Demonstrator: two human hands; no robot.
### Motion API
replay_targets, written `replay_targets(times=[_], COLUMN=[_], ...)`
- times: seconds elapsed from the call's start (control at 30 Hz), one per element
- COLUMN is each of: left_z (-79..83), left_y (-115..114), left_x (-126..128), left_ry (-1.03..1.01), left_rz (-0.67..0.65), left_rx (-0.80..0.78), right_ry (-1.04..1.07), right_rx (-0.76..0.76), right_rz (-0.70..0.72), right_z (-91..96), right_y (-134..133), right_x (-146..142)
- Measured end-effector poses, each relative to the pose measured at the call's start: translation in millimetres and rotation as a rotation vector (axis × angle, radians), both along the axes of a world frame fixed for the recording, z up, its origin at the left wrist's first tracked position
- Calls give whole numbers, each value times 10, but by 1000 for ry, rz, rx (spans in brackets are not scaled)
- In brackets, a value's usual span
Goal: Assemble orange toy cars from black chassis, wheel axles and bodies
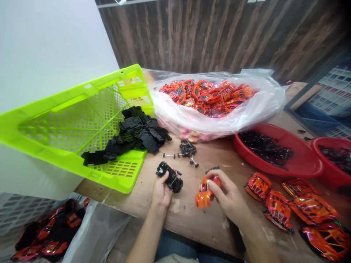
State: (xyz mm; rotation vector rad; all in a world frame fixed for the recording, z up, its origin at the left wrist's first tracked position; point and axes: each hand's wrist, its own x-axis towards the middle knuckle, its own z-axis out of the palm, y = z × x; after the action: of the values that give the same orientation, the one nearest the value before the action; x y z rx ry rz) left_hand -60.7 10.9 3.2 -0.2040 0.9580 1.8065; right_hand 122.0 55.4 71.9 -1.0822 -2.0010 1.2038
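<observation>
My left hand (161,193) is closed around a black toy car chassis (170,178) with wheels on it, held over the middle of the wooden table. To its right, my right hand (226,191) grips an orange toy car body (205,193) by its side. A gap separates the chassis from the body. Beyond my hands, small wheel axles (188,149) lie in a loose pile on the table. A small black part (212,170) rests just behind my right hand.
A tipped green crate (128,184) holds black chassis plates (139,128) at left. Behind stands a plastic bag (263,106) of orange bodies. Red basins (309,168) with black parts are at right, near several orange car bodies (278,210). A bin of cars (55,233) sits lower left.
</observation>
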Motion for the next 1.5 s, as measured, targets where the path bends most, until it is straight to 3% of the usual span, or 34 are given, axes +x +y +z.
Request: replay_targets(times=[0.13,0.27,0.37,0.57,0.67,0.8,1.13,1.33,1.5], left_z=[13,-24,-69,-55,-19,5,21,108,51], left_y=[68,139,161,208,218,180,131,114,76], left_x=[67,154,194,355,486,629,656,668,613], left_ry=[36,115,118,52,48,68,140,144,189], left_rz=[-27,9,29,-27,-54,-86,-25,-43,-23], left_rx=[67,92,70,47,51,61,24,52,13], right_ry=[68,27,-43,-436,-444,-276,-28,-77,-148], right_rx=[-231,-475,-328,312,523,503,326,396,397], right_rz=[20,29,-53,-347,-396,-249,-287,-269,-270], right_z=[-351,-662,-734,-631,-526,-492,-530,-590,-692], right_y=[-143,-156,-96,-108,-201,-265,-329,-342,-371], right_x=[338,429,451,403,250,12,-26,-65,-40])
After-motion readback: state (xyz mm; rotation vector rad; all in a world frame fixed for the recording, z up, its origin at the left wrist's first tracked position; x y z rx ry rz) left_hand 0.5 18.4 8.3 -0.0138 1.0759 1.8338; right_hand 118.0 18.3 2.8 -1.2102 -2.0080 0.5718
